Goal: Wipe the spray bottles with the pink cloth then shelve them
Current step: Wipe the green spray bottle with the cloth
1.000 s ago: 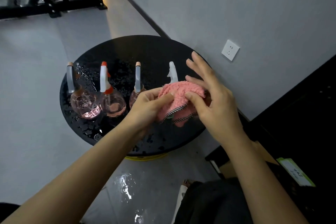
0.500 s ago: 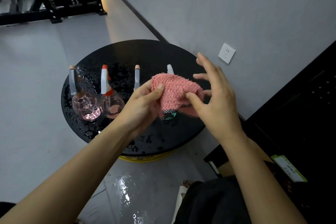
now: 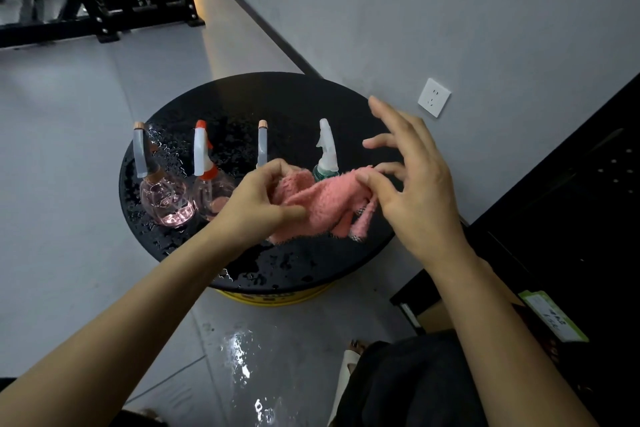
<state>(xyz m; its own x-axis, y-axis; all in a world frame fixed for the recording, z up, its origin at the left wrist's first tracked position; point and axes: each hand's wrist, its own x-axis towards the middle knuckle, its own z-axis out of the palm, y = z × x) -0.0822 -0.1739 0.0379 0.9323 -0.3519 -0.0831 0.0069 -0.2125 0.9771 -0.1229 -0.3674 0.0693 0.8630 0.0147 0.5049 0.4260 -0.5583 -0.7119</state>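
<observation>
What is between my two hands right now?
The cloth, gripped by the left hand and pinched by the right hand; in the head view a white-nozzled bottle stands just behind it.

Seen from above, a person's bare forearms (image 3: 138, 333) lead to the left hand (image 3: 254, 204) and right hand (image 3: 419, 191), with a dark grey garment (image 3: 415, 385) covering the legs and a pale open-toed shoe (image 3: 344, 369).

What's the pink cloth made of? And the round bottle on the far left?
The pink cloth looks like fleecy microfibre: shaggy fibres at its edges. The leftmost spray bottle has a clear, glossy pink-tinted body; plastic or glass, can't tell.
</observation>
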